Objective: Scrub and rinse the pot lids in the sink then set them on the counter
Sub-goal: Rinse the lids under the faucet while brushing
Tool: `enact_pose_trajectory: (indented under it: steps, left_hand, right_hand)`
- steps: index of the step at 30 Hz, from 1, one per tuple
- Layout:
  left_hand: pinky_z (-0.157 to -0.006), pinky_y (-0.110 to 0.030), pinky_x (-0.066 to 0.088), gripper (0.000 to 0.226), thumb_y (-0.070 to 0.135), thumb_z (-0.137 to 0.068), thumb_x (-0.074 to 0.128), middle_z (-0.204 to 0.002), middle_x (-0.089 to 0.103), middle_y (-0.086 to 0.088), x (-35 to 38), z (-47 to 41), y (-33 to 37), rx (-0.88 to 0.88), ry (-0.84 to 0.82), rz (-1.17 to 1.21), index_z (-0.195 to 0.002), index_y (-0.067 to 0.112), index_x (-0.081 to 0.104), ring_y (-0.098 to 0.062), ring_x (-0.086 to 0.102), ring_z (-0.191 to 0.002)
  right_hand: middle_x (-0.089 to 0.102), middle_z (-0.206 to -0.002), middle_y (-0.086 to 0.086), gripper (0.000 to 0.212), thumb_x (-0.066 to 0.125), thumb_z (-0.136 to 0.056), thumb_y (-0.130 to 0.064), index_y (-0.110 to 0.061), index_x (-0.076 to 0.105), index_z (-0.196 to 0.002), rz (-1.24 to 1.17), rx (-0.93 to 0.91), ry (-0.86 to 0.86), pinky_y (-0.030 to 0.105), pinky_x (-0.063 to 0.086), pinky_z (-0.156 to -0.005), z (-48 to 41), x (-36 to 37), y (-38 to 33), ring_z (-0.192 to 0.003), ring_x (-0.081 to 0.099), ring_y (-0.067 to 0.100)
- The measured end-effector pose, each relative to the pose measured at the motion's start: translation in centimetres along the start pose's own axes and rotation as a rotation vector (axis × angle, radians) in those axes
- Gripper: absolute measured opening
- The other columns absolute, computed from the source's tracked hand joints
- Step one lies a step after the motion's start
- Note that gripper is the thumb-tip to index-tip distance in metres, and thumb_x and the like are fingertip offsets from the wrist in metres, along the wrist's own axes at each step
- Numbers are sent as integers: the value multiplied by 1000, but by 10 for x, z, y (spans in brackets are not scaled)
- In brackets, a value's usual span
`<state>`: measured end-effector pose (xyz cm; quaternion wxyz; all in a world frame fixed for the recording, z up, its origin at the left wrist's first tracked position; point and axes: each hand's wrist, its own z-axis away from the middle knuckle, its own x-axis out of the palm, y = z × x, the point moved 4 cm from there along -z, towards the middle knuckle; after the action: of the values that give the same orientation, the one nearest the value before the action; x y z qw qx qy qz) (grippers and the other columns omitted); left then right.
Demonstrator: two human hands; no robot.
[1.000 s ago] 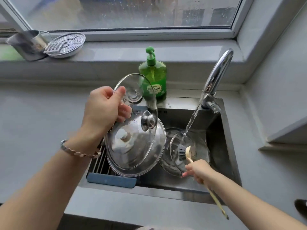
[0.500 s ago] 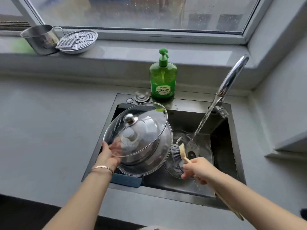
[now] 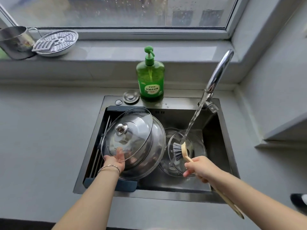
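My left hand [image 3: 116, 161] has its fingers under the clear glass lid with the steel knob [image 3: 127, 136], blurred through it. Steel mug [image 3: 14, 41] far up-left is cropped. Green soap bottle [image 3: 150, 79] label unreadable.

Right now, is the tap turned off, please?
No, a stream of water runs from the faucet onto the brush held in the right hand.

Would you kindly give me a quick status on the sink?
Left hand holds glass lid over sink. Right hand grips brush under running water. Nothing blocking.
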<state>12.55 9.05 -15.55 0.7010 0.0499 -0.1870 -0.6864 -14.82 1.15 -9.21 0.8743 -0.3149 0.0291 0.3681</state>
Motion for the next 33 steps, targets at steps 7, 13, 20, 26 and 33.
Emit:
enact_pose_trajectory:
  steps: [7,13,20,26,33]
  left_hand:
    - [-64,-27,46,45,11,-100,31,-132,48,-25,8,18,16,333,113,-670,-142,-4,28,-21,50,-71]
    - [-100,-39,41,29,-4,-84,50,-125,42,-13,41,77,-22,1140,-77,-1203,-111,7,54,-25,48,-109]
    - [-80,-20,42,21,9,-88,49,-98,65,1,61,66,-144,810,-491,-1698,-102,13,64,-13,59,-90]
    - [-87,-30,47,35,5,-88,52,-125,55,-20,68,-28,-190,268,-173,-1490,-121,-4,44,-28,58,-105]
    - [-80,-34,49,29,12,-83,60,-98,56,-13,74,-96,-202,216,-75,-1434,-109,0,58,-23,54,-87]
  right_hand:
    - [67,-62,1,20,48,-92,-11,2,58,-104,-38,17,-3,16,19,-40,-1,-2,7,-39,24,9]
    - [66,-65,3,14,49,-93,-11,-1,57,-99,-66,32,-7,14,18,-37,-9,-10,25,-39,25,8]
    - [67,-66,7,9,49,-91,-9,-4,55,-87,-129,101,3,15,16,-37,-24,-27,67,-33,22,7]
    - [66,-67,7,13,48,-93,-10,-7,55,-83,-156,121,63,16,22,-30,-34,-49,85,-27,29,3]
    - [65,-64,9,17,49,-91,-8,1,62,-96,-182,162,119,13,25,-27,-43,-62,107,-24,28,2]
